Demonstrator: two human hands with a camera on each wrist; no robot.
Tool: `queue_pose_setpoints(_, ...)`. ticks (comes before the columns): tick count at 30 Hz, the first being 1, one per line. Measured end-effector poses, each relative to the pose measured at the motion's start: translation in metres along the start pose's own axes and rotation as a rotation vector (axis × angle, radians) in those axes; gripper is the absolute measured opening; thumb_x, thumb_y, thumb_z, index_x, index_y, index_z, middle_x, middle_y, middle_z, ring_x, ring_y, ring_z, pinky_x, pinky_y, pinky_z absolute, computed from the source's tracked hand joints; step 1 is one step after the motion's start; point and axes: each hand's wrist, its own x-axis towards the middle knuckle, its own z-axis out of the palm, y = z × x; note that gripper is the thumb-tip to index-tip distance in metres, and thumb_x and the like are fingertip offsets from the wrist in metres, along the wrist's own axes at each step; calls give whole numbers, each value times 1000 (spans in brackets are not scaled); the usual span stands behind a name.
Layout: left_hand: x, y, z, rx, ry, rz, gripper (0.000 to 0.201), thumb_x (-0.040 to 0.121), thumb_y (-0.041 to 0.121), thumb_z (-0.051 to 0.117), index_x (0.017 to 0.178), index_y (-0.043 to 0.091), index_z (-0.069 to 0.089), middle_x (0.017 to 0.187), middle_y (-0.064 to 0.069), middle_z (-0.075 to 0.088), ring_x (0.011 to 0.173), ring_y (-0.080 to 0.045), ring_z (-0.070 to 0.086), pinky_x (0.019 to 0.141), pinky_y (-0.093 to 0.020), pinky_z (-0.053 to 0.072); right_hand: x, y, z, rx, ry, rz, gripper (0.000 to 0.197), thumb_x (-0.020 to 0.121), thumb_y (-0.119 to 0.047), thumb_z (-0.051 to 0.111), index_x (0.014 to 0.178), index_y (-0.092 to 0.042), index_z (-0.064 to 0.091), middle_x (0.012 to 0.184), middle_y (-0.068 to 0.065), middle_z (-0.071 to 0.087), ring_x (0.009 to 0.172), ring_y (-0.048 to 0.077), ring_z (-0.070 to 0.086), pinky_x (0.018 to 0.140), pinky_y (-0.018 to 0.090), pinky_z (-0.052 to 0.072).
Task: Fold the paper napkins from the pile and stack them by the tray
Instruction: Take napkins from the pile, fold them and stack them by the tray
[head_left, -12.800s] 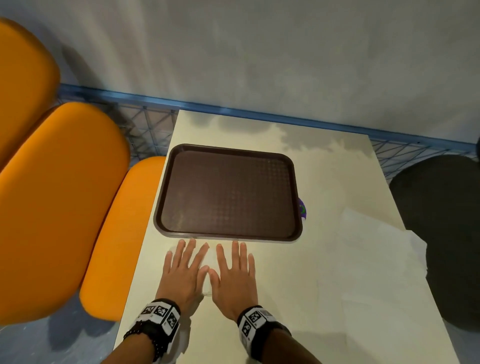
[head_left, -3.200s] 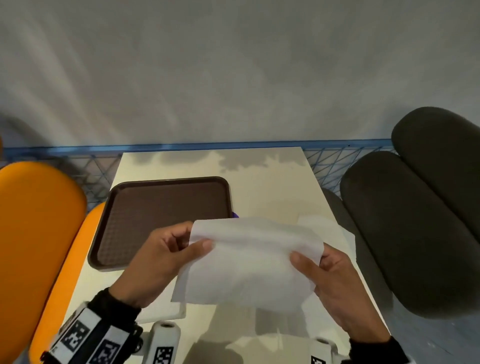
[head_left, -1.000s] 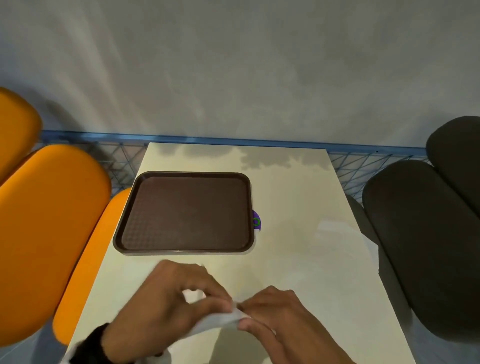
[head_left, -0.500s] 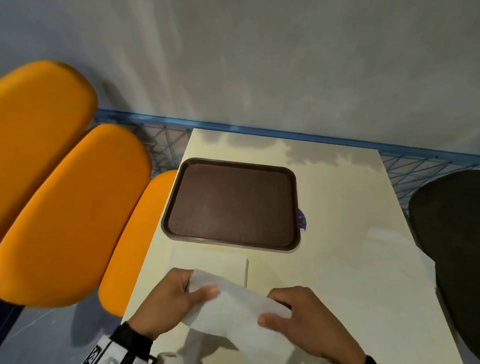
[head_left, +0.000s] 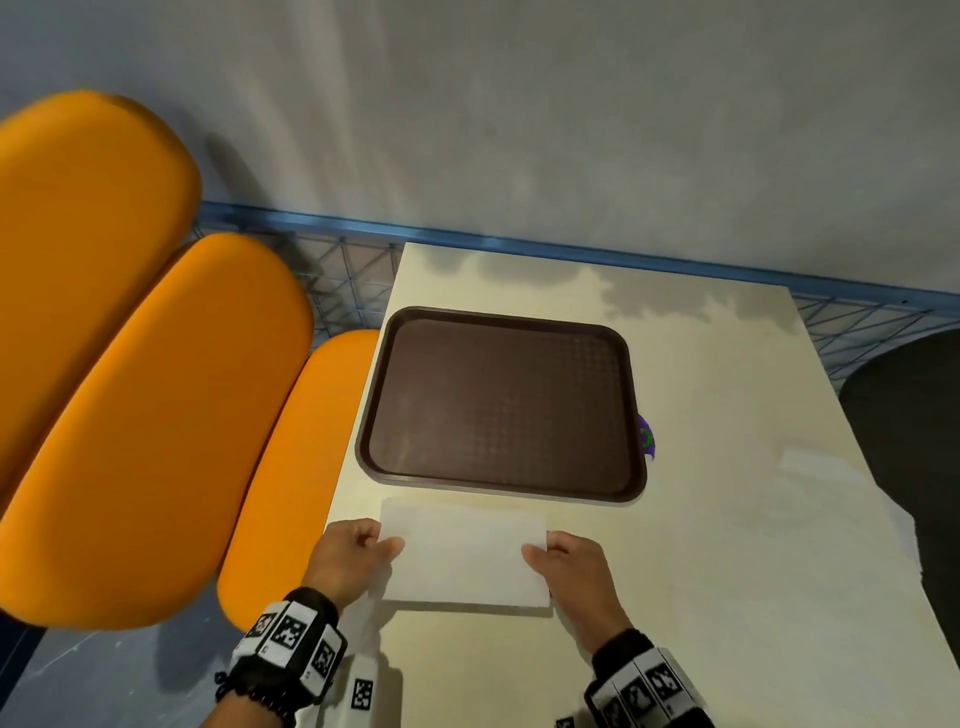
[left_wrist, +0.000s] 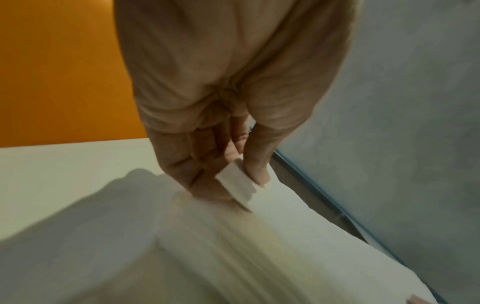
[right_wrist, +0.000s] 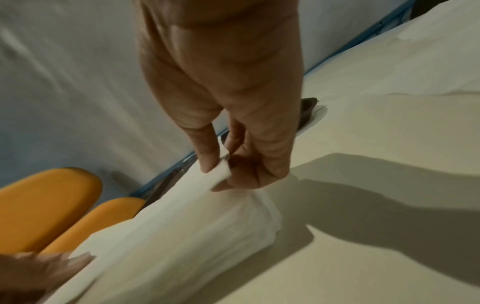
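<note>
While both hands pinch folded napkin (head_left: 464, 558) by short ends, it sits just beside near edge of brown tray (head_left: 374, 395) on worktop (head_left: 727, 545). Left hand (head_left: 347, 558) fingers (left_wrist: 255, 162) grip left end; right hand (head_left: 574, 569) fingers (right_wrist: 207, 152) grip right end. Napkin pile (head_left: 831, 483) at right.

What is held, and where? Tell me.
A folded napkin, held by its two short ends: left hand pinches the left edge, right hand the right edge.
</note>
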Motion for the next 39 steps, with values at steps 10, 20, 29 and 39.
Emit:
queue_pose_setpoints(10, 8, -7, 11, 68, 197, 84, 33, 85, 23, 77, 63, 16, 52, 62, 1, 56, 61, -15, 49, 57, -27, 38, 14, 8, 19, -172, 193, 82, 17, 74, -33, 73, 71, -17, 68, 75, -5, 71, 78, 20, 68, 76, 39, 56)
queue_pose_setpoints(20, -5, -3, 21, 380, 396, 503, 42, 85, 34, 75, 116, 21, 51, 111, 2, 48, 95, -16, 51, 78, -33, 51, -13, -13, 28, -406, 372, -587, 3, 96, -26, 57, 98, -27, 54, 99, -10, 55, 88, 9, 54, 77, 27, 45)
queue_pose_setpoints(29, 12, -34, 70, 644, -48, 572, 55, 107, 24, 34, 157, 30, 12, 166, 8, -6, 154, -15, -7, 122, -33, -5, -3, 22, 75, -1137, -63, -587, 56, 106, -41, 17, 152, -14, 33, 162, 12, 27, 148, 33, 31, 116, 54, 34)
queue_pose_setpoints(39, 24, -52, 67, 959, 59, 575, 66, 92, 56, 0, 155, 38, -9, 163, -5, -19, 149, -30, -21, 118, -50, -7, -1, 28, 70, -1102, 61, -467, 70, 99, -70, 15, 158, -31, 18, 165, 17, 15, 151, 41, 14, 117, 58, 19)
